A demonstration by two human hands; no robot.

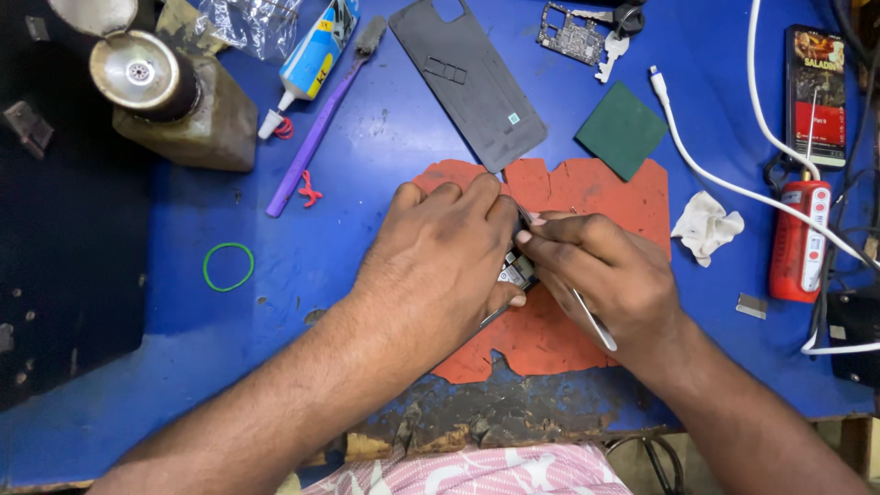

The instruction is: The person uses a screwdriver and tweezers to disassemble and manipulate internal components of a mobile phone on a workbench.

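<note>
Where the worn front edge of the blue work table (302, 266) met the person's lap, both forearms reached forward and converged over an orange-red repair mat (632, 197). The left hand (440, 252) lay curled, palm down, its fingers closed over a small electronic assembly (515, 270), of which only a patch of metal and dark parts showed between the two hands; the assembly rested on the mat at its centre. The right hand (605, 270) pinched a pair of slim metal tweezers (591, 321) in a narrow grip, the tips directed into the assembly just beside the left fingertips, though the exact contact point was hidden. Judged from this arrangement, a slip of the tips could scratch the board or dislodge a small part, and the cause would be excess force or the left hand shifting its hold. A freed part could also roll off the mat. Farther out lay a green rubber band (228, 266), a purple brush (316, 128), a white cloth (706, 226) and a red hand tool (801, 240) near a white cable (697, 165). At the far edge sat a dark phone back cover (467, 78), a green square pad (622, 128), a glue tube (312, 60), a bare circuit board (570, 34) and a lidded bottle (174, 101).
</note>
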